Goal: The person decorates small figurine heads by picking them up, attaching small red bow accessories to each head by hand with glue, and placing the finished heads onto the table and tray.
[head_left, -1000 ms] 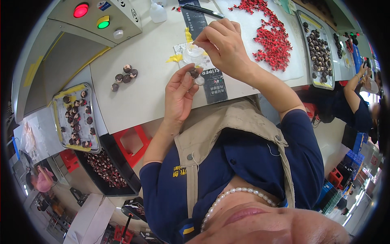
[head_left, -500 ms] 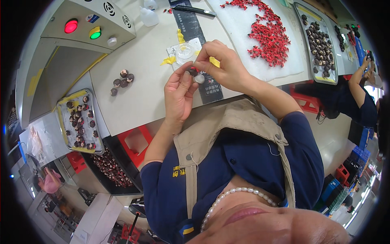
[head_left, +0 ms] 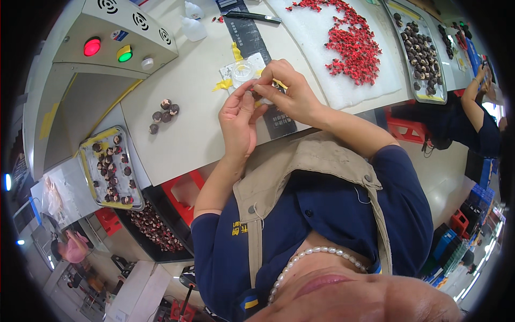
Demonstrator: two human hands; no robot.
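Observation:
My left hand (head_left: 237, 121) is closed, thumb against the fingers, around a small dark round piece (head_left: 256, 96). Most of that piece is hidden by the fingers. Against it my right hand (head_left: 289, 94) makes a pinch, and a speck of red shows between the two hands; what the right fingertips hold is too small to make out. Just beyond the hands a clear round dish (head_left: 243, 70) rests on a white pad fixed with yellow tape. To the left, several small dark-and-beige balls (head_left: 166, 110), like tiny doll heads, lie in a cluster on the table (head_left: 185, 137).
Many small red pieces (head_left: 354, 53) cover a white foam sheet (head_left: 383, 88). Metal trays of dark balls stand at right (head_left: 444, 88) and left (head_left: 140, 197). A machine (head_left: 64, 51) with red and green lights occupies the left. A black pen-like tool (head_left: 252, 16) and white bottles (head_left: 193, 29) lie beyond.
My right hand has come down and closer over the dark piece, covering most of it. A pale round bit seen under it before is now hidden. The whole view has shifted slightly.

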